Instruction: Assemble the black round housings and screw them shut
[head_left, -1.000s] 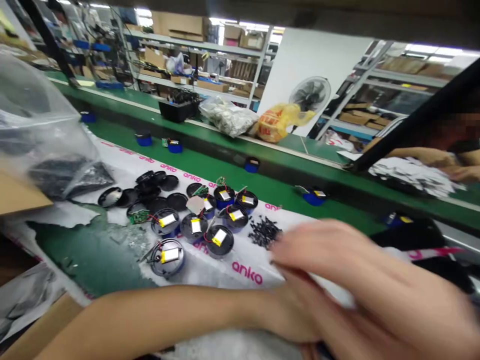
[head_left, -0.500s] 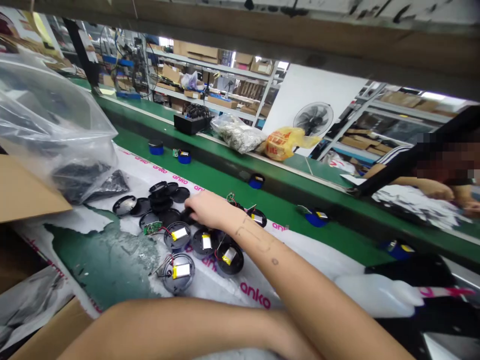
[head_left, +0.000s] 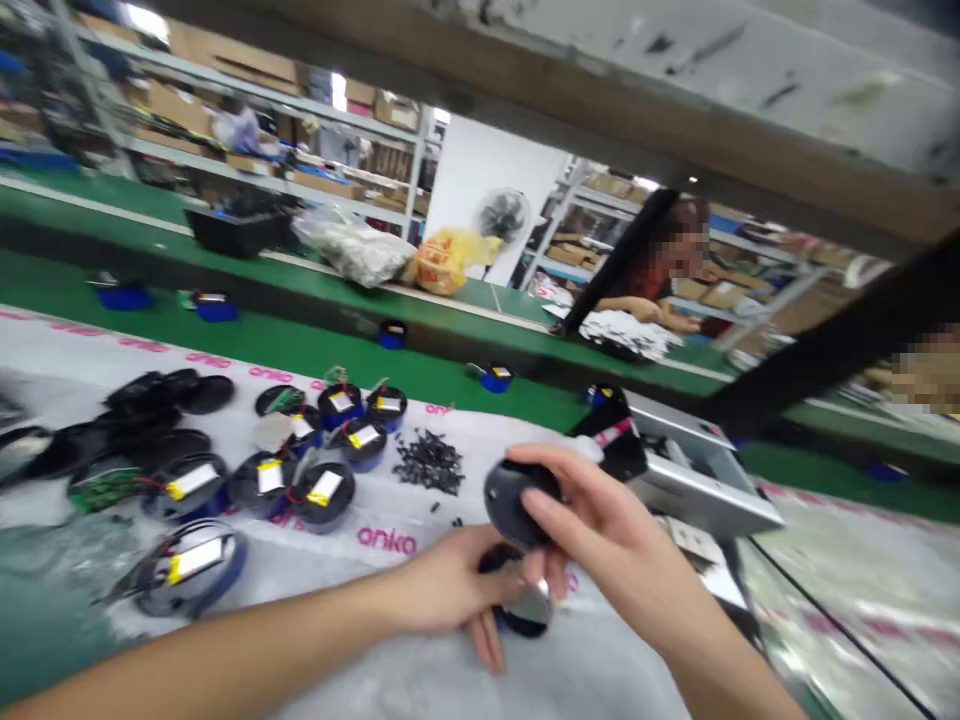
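My right hand pinches a round black cover between thumb and fingers, tilted up over the bench. Just below it, my left hand grips a round black housing with a shiny silvery patch on it. The fingers of both hands nearly meet, and parts of the housing are hidden behind them. To the left lie several round blue-and-black housings with white-and-yellow batteries and thin wires. Beyond them are several loose black covers, partly overlapping. A small heap of tiny black parts lies just beyond my hands.
A green conveyor belt carries several blue housings spaced apart. White printed sheeting covers the bench. At the right are a silver metal box and a dark bracing post. A person's hand is across the belt, by white pieces.
My right hand has drawn back from the pile of black covers, bringing one along. My left hand has come into view with a housing. The view has swung to the right.
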